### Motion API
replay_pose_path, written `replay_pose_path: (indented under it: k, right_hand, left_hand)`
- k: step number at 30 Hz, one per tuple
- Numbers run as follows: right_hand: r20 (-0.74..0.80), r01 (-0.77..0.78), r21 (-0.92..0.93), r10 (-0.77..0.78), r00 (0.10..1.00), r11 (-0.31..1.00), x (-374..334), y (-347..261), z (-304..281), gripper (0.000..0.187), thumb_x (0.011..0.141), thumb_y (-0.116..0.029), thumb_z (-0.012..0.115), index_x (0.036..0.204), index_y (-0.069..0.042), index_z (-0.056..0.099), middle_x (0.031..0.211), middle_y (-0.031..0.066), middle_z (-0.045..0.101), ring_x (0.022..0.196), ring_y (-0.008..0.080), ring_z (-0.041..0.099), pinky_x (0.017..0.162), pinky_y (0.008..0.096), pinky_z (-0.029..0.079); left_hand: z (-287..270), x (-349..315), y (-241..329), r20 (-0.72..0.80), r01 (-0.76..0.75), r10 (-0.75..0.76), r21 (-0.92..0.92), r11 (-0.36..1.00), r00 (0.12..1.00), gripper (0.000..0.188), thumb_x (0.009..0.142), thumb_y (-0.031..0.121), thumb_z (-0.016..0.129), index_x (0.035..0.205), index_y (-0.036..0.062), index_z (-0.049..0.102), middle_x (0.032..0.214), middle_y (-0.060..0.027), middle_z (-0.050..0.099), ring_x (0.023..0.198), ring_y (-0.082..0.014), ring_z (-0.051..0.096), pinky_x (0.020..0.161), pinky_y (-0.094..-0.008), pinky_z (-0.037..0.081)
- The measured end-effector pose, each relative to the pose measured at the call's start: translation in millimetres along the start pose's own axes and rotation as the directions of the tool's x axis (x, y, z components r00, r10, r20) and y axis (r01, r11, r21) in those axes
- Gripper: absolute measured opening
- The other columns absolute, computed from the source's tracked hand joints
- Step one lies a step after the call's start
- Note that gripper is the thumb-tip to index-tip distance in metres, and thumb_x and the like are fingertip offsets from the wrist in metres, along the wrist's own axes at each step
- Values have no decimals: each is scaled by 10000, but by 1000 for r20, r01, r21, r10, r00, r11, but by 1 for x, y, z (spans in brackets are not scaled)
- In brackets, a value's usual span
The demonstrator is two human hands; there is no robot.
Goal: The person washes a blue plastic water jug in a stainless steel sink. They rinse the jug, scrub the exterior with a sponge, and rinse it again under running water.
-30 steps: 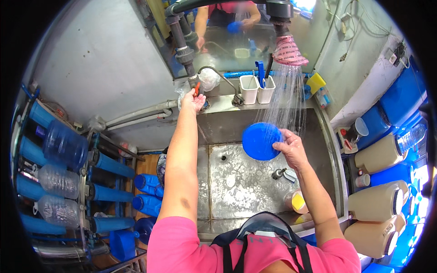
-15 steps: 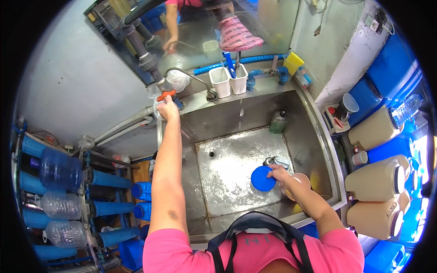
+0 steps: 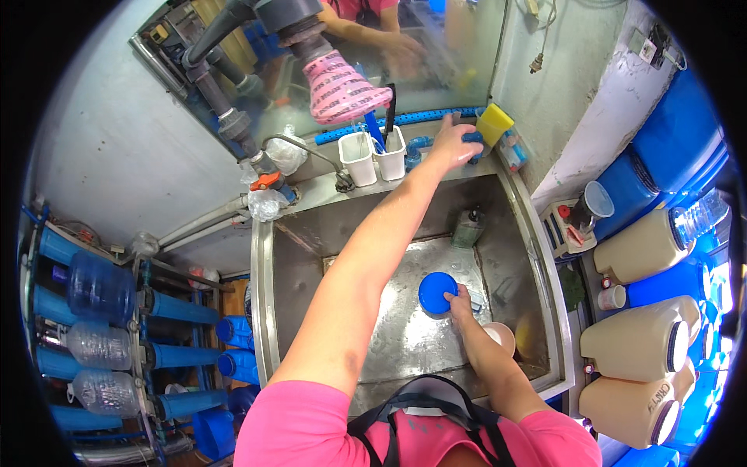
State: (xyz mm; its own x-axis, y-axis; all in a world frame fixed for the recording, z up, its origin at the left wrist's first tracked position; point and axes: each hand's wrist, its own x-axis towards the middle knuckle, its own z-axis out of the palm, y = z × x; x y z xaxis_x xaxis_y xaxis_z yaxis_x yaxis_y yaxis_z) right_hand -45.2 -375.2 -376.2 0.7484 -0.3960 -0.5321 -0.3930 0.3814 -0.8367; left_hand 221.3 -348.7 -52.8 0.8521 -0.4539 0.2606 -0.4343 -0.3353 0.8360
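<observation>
Pinches the lid (image 3: 437,292) by its rim in the right hand (image 3: 462,304), probably to leave most of its face uncovered, over the sink floor (image 3: 389,342), with the bottle (image 3: 468,229) beyond that grip and, farther off, the left hand (image 3: 451,147) at the blue fitting (image 3: 473,138), closure impossible to tell.

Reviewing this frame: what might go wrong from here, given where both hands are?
1. The left hand is at the back ledge, close to the yellow sponge; a stray knock could perhaps send the sponge off.
2. The left forearm passes near the white containers on that ledge, so pulling back might tip one.
3. The right hand holds the blue disc near its edge, so it may slip into the sink.
</observation>
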Motion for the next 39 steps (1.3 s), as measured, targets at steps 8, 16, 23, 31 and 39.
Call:
replay_pose_path:
  k: [8, 16, 23, 31, 39]
  right_hand:
    - [84, -122, 520, 91, 992, 846, 4, 11, -15, 385, 870, 55, 544, 1237, -38, 472, 1175, 132, 588, 1069, 262, 588, 957, 402, 487]
    - [71, -111, 555, 86, 994, 824, 7, 18, -14, 476, 840, 65, 585, 1284, -40, 448, 1162, 128, 591, 1080, 254, 576, 956, 399, 479]
    - [88, -179, 481, 156, 984, 858, -4, -8, -16, 461, 841, 83, 567, 1272, -38, 458, 1191, 145, 577, 1088, 282, 579, 958, 443, 484]
    - [12, -280, 523, 322, 947, 805, -18, -16, -57, 411, 876, 75, 527, 1267, -32, 460, 1223, 173, 558, 1107, 315, 572, 975, 491, 473]
    - [-17, -232, 555, 290, 957, 799, -17, -12, -50, 352, 904, 77, 461, 1249, 6, 483, 1209, 179, 580, 1087, 324, 593, 949, 477, 501]
  left_hand:
    - [18, -3, -27, -229, 10, -601, -931, 366, 766, 286, 836, 163, 669, 1095, 43, 660, 1112, -78, 636, 927, -171, 581, 778, -321, 458]
    - [23, -4, -8, -331, -35, -674, -910, 413, 661, 561, 766, 139, 660, 1263, -72, 508, 1210, -173, 550, 1143, -298, 510, 1013, -360, 372]
    - [19, 19, 11, -160, 132, -107, 155, 979, 981, 500, 720, 215, 694, 1158, -20, 639, 1376, -223, 462, 1238, -307, 486, 1012, -352, 395]
    - [24, 7, -13, -347, 50, -394, -694, 718, 851, 462, 793, 141, 651, 1232, 5, 602, 1253, -166, 589, 1108, -246, 560, 929, -352, 455]
    - [1, -12, -20, -42, 208, -641, -927, 311, 766, 603, 701, 204, 734, 1215, 8, 488, 1268, -167, 427, 1105, -311, 427, 923, -436, 397]
